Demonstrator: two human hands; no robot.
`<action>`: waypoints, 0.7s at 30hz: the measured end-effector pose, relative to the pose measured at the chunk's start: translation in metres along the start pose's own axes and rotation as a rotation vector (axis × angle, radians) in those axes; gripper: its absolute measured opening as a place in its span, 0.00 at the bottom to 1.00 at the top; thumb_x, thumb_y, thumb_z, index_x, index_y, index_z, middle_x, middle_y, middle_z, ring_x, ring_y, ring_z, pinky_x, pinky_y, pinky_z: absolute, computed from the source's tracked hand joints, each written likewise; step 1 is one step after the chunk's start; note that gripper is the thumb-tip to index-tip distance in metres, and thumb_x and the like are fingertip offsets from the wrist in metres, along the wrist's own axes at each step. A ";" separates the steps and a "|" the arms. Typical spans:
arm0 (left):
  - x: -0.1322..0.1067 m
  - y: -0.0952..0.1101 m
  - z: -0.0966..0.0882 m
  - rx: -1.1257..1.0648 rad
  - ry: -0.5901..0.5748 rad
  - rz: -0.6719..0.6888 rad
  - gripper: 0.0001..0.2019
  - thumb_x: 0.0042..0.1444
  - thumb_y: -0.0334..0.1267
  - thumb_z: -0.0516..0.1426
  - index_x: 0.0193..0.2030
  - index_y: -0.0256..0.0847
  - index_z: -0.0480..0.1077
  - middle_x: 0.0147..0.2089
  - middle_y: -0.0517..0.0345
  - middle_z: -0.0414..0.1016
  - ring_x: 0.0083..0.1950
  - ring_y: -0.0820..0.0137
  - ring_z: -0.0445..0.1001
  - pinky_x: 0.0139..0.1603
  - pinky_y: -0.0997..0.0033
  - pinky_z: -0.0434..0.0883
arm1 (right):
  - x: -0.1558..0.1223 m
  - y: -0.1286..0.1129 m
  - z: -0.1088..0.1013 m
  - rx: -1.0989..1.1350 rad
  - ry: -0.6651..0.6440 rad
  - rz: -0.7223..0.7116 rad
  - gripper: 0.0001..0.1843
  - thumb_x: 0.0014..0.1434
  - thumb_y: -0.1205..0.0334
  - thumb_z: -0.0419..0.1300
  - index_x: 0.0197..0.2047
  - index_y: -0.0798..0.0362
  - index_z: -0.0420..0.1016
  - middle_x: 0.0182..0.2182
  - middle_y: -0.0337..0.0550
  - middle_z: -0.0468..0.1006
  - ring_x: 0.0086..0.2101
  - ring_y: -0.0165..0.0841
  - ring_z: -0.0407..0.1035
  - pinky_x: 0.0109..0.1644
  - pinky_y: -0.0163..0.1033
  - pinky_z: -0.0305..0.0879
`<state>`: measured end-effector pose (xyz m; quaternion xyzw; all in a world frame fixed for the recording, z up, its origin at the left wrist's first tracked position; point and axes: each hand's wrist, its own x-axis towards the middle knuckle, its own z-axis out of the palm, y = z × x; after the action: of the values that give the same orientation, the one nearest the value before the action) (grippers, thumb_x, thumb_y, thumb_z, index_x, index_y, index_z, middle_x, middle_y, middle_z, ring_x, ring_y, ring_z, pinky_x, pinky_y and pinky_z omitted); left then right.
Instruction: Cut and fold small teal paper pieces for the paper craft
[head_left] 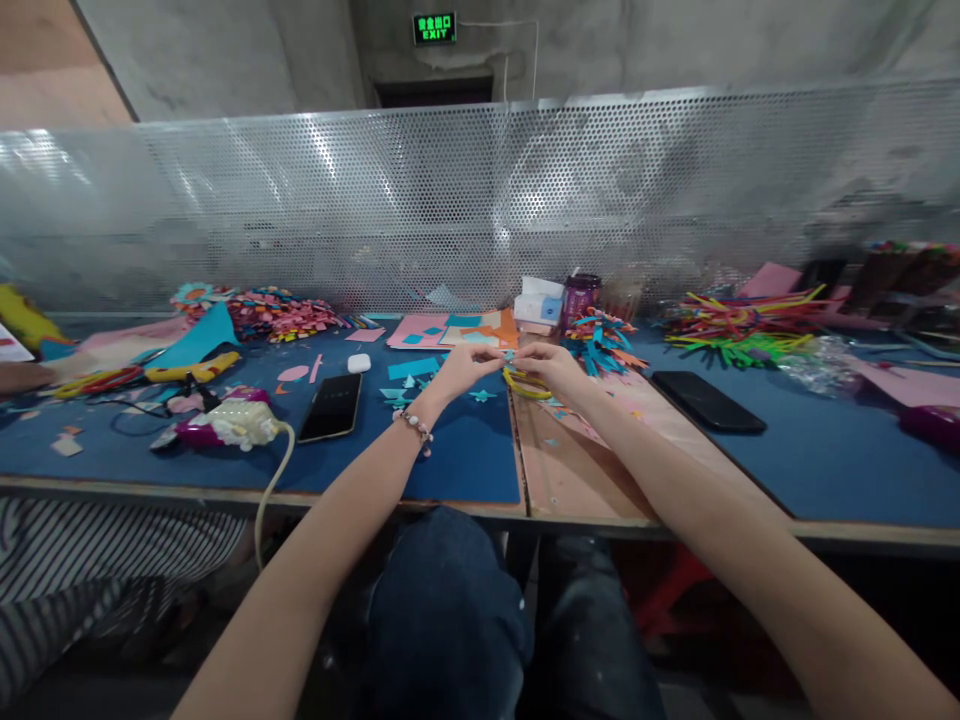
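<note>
My left hand [466, 366] and my right hand [546, 364] meet above the middle of the blue table mat [465, 460], fingers pinched together on a small teal paper piece [511, 354]. A yellow loop, perhaps scissor handles [525, 385], lies just under my right hand. Small teal paper stars [481, 396] and scraps lie on the mat beneath my left hand. A beaded bracelet [415, 428] sits on my left wrist.
A black phone [331, 407] and a hot glue gun [225, 424] with a cord lie at left, another phone [708, 401] at right. Piles of coloured paper strips [739, 322], paper sheets [450, 330], a tissue pack [538, 302] and a cup [580, 296] stand before the perforated metal screen [480, 200]. A person in stripes sits at left.
</note>
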<state>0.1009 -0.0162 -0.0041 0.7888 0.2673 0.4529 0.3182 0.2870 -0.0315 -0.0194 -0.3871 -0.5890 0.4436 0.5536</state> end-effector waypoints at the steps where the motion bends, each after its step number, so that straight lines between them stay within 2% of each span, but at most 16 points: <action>1: 0.000 -0.001 0.000 -0.006 -0.002 -0.009 0.09 0.48 0.40 0.59 0.32 0.35 0.75 0.32 0.55 0.75 0.31 0.73 0.69 0.35 0.72 0.65 | 0.000 0.000 0.000 0.002 -0.005 0.000 0.16 0.36 0.56 0.71 0.28 0.53 0.74 0.25 0.38 0.74 0.27 0.28 0.69 0.33 0.35 0.67; 8: 0.001 -0.007 0.003 -0.045 -0.023 -0.052 0.10 0.48 0.41 0.59 0.31 0.35 0.73 0.29 0.58 0.73 0.29 0.75 0.68 0.32 0.74 0.64 | -0.002 -0.004 0.002 -0.012 0.007 0.012 0.14 0.38 0.56 0.69 0.28 0.54 0.75 0.23 0.37 0.73 0.24 0.26 0.65 0.30 0.33 0.64; 13: 0.000 -0.010 0.004 -0.133 -0.080 -0.122 0.11 0.47 0.41 0.60 0.34 0.34 0.70 0.32 0.55 0.75 0.33 0.72 0.73 0.34 0.73 0.66 | -0.007 -0.014 0.006 -0.155 -0.009 0.004 0.15 0.41 0.54 0.66 0.28 0.56 0.74 0.22 0.38 0.71 0.23 0.26 0.62 0.29 0.34 0.61; 15: 0.000 -0.010 0.003 -0.162 -0.071 -0.159 0.12 0.47 0.41 0.60 0.34 0.34 0.70 0.33 0.53 0.75 0.34 0.70 0.74 0.34 0.73 0.67 | -0.009 -0.019 0.009 -0.264 0.031 -0.095 0.15 0.47 0.52 0.63 0.31 0.56 0.73 0.24 0.39 0.72 0.25 0.27 0.63 0.31 0.36 0.62; 19: 0.001 -0.007 0.000 -0.253 -0.031 -0.230 0.14 0.47 0.42 0.62 0.35 0.33 0.69 0.36 0.48 0.77 0.36 0.69 0.75 0.37 0.70 0.69 | -0.010 -0.022 0.013 -0.556 0.167 -0.454 0.11 0.55 0.55 0.56 0.36 0.54 0.70 0.32 0.44 0.73 0.31 0.31 0.66 0.35 0.38 0.63; 21: 0.001 -0.005 0.000 -0.293 -0.018 -0.243 0.15 0.46 0.42 0.62 0.37 0.33 0.69 0.37 0.46 0.77 0.38 0.68 0.76 0.38 0.69 0.70 | -0.010 -0.022 0.013 -0.717 0.152 -0.593 0.10 0.56 0.57 0.55 0.38 0.53 0.69 0.34 0.45 0.73 0.33 0.33 0.66 0.36 0.39 0.64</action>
<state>0.1006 -0.0120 -0.0069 0.7000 0.2887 0.4382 0.4843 0.2758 -0.0488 -0.0013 -0.4004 -0.7481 0.0054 0.5292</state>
